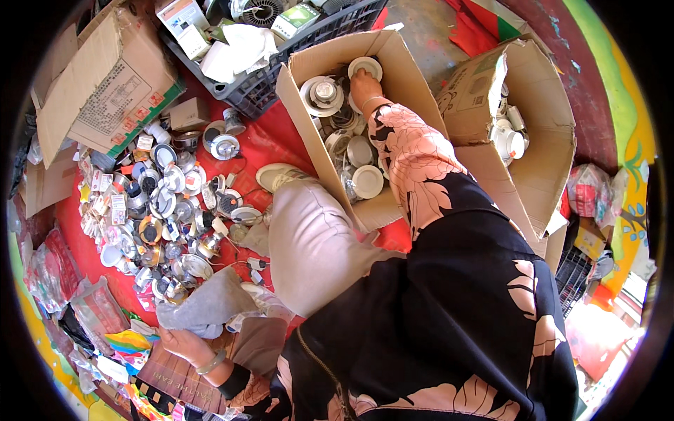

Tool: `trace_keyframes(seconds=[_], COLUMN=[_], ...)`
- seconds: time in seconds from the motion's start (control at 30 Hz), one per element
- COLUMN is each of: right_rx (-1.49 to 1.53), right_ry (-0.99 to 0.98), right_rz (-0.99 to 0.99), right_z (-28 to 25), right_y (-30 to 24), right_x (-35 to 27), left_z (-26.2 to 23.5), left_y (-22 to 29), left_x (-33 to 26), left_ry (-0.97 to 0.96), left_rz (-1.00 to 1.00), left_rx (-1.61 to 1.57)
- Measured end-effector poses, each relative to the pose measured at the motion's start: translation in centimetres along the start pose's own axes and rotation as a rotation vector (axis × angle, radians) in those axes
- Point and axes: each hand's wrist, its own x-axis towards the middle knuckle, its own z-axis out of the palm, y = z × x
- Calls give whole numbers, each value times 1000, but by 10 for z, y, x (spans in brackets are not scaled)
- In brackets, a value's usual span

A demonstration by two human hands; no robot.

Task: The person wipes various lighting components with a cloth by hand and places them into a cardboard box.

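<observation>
Dial centred on the view; 12 at top.

12 o'clock: right hand inside a box, fingers on the face of a white round lamp near the box's far wall. Grip: fingers close together and touching the lamp; underside hidden, so cannot tell whether it is clamped or merely touched. More lamps lie in the same box, loosely heaped, some face up, one with a stepped rim at the hand's left.

Between 7 and 8 o'clock: left hand, thin bangle at the wrist, just beside the lower edge of a grey cloth. Grip: fingertips partly out of sight; cannot tell how far it is open or whether it has hold of the cloth.

9 o'clock: large pile of mixed lamps and small parts on a red sheet, well apart from the right hand. A shoe stands between pile and box.

2 o'clock: second box, flaps up, a few white lamps inside. 10 o'clock: third box, tilted, printed side showing, next to the pile. 11 o'clock: dark crate with small cartons and crumpled white paper in it.

3 o'clock: plastic-wrapped bundle near the second box.
</observation>
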Motion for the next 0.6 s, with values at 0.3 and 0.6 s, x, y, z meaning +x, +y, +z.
trace_keyframes(seconds=[0.3,0.6], right_rx=[140,167], right_ry=[49,-150], right_rz=[208,336], right_z=[-13,-9], right_y=[16,4], right_x=[-3,5], left_z=[2,11], left_y=[1,8], left_x=[-4,-3], left_ry=[25,23], left_rz=[-35,-65], left_rx=[-87,-111])
